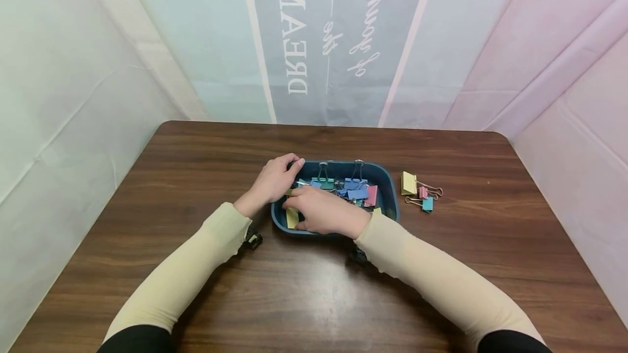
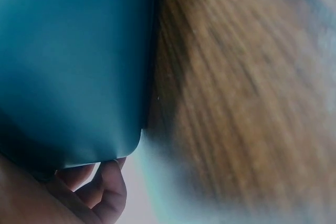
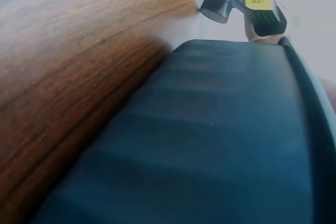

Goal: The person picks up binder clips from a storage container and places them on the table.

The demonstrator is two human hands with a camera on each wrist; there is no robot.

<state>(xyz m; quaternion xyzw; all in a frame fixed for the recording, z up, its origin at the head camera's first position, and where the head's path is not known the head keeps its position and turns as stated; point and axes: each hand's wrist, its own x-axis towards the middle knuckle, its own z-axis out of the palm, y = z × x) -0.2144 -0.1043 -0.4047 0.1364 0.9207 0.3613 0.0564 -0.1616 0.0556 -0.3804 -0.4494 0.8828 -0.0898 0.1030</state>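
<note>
A dark blue plastic bin (image 1: 387,178) on the table holds binder clips in several colours. At its far left corner my left hand (image 1: 275,180) grips the rim; in the left wrist view the fingers (image 2: 111,190) bend over the edge. My right hand (image 1: 326,210) reaches into the bin's left part. Its thumb and fingers stand apart beside a yellow binder clip (image 1: 291,219), without visibly pinching it. Blue binder clips (image 1: 357,194) and a pink binder clip (image 1: 371,196) lie right of that hand. The right wrist view shows mostly the bin's outer wall (image 3: 210,129).
Right of the bin, a yellow binder clip (image 1: 409,183), a small pink one (image 1: 423,193) and a teal one (image 1: 428,204) lie on the brown wooden table (image 1: 221,298). Two binder clips hang over or stand against the bin's far rim. Printed curtains (image 1: 196,42) surround the table.
</note>
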